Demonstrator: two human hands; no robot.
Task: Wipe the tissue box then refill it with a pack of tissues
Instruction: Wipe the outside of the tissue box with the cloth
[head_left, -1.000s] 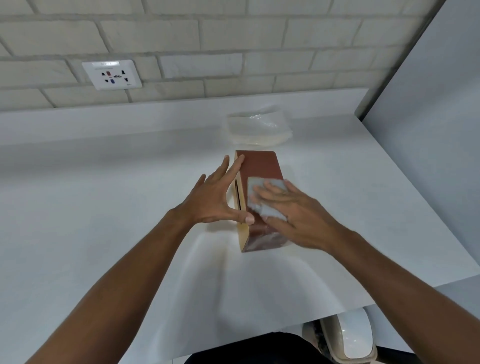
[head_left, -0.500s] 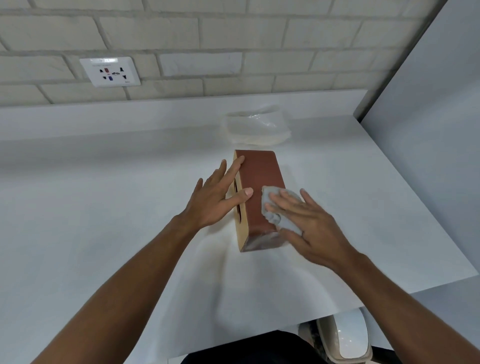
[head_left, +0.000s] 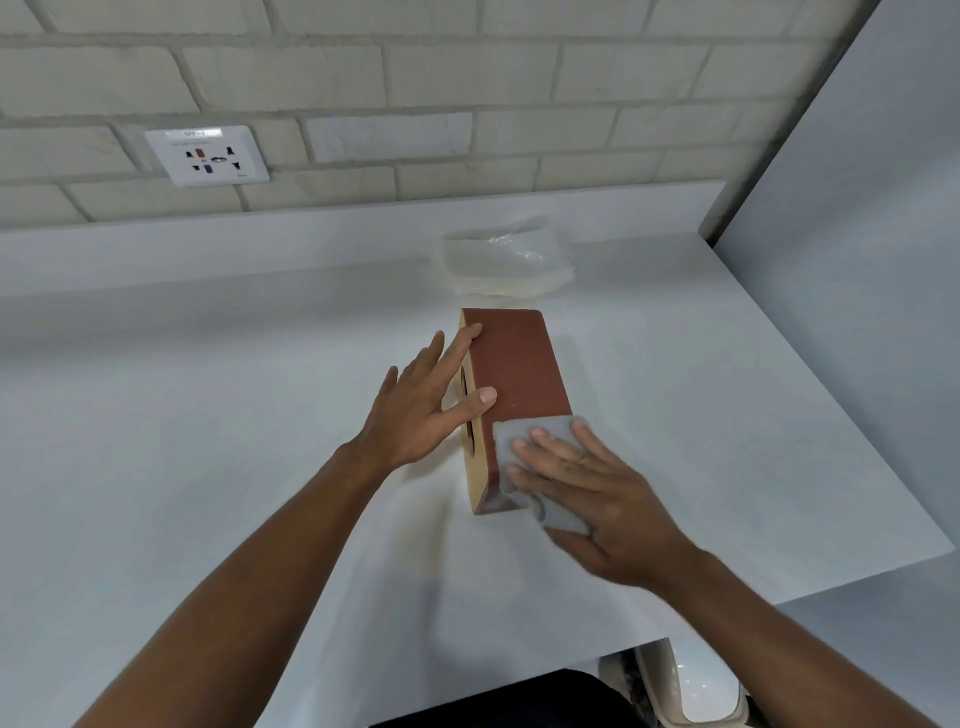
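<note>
Since half a second ago, right hand (head_left: 597, 493) and cloth (head_left: 540, 467) slid nearer, onto the box's (head_left: 514, 364) near end.

Box lies on its side at table (head_left: 208, 415) centre, long axis near-to-far. Left hand (head_left: 426, 405), fingers apart, braces its left face; right hand presses flat on the cloth. Pack (head_left: 504, 260) waits just beyond the far end.
</note>
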